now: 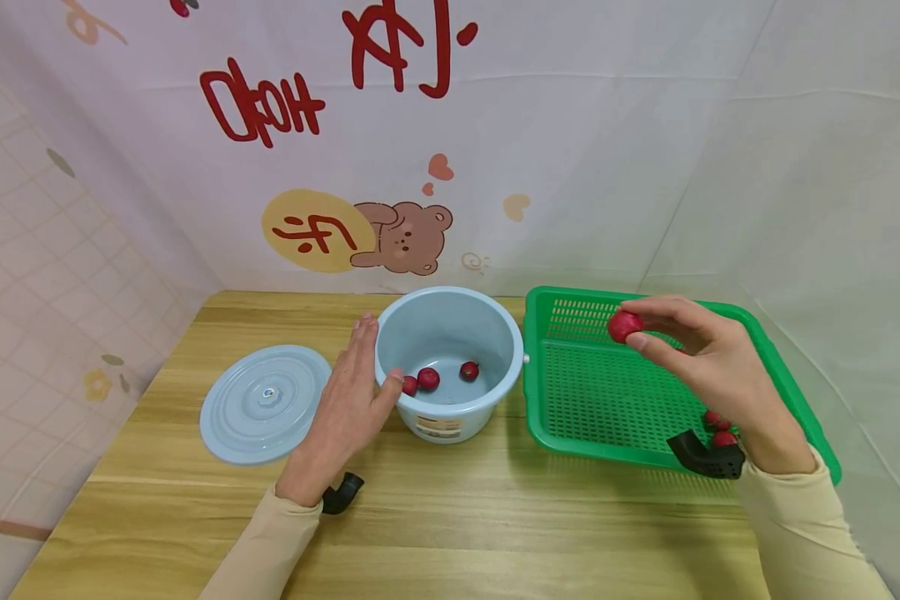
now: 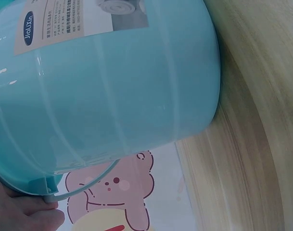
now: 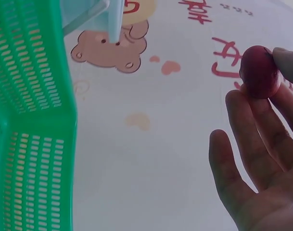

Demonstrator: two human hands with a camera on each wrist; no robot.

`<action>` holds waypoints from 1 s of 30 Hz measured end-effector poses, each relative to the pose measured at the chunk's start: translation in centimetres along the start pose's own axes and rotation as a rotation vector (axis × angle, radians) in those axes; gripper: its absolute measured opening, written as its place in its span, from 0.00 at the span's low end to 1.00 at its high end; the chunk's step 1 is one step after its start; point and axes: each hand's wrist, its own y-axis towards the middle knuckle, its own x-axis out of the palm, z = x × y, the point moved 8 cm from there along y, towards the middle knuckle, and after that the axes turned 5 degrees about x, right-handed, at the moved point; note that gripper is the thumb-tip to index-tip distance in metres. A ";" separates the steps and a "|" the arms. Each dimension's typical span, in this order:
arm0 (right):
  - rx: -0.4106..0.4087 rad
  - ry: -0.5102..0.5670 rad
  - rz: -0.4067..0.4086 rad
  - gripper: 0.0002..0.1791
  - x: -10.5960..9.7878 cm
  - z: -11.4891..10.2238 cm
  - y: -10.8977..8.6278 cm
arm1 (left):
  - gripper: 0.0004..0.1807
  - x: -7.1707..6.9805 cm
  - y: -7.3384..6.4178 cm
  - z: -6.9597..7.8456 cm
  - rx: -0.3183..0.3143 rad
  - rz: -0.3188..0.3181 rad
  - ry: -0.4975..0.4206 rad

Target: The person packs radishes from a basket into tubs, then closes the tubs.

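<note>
R hand (image 1: 722, 360) pinching red radish (image 1: 626, 326) | prob. light, firm, slick; grip mid-sides | L hand (image 1: 345, 410) fingers straight, left of bucket (image 1: 461, 409)

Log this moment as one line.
right hand: pinches red fruit above green basket | left hand: touches blue bucket | inside bucket: red fruits | lid: on table

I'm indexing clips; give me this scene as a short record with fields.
left grip: at the blue bucket's rim
right grip: pinches a round red item
bucket contents: three red items visible
lid: off, flat on the wood-grain table, left of the bucket
green basket: red items visible inside, toward its right side
</note>
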 end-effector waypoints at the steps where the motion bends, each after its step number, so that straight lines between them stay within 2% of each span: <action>1: -0.014 0.017 -0.003 0.20 0.2 -0.2 0.0 | 0.43 0.0 0.0 0.0 0.000 0.001 0.000; 9: -0.107 0.128 0.007 0.22 1.9 -1.3 0.3 | 0.44 0.0 0.0 0.0 -0.004 -0.003 0.000; 16: -0.103 0.158 0.032 0.20 3.1 -2.0 0.5 | 0.43 0.0 0.1 0.0 0.000 0.000 -0.001; 21: -0.133 0.186 0.039 0.20 4.0 -2.6 0.6 | 0.43 -0.1 0.1 0.0 -0.001 -0.001 0.000; 30: -0.154 0.177 0.033 0.20 5.4 -3.2 0.9 | 0.43 -0.1 0.1 0.1 0.006 0.006 0.003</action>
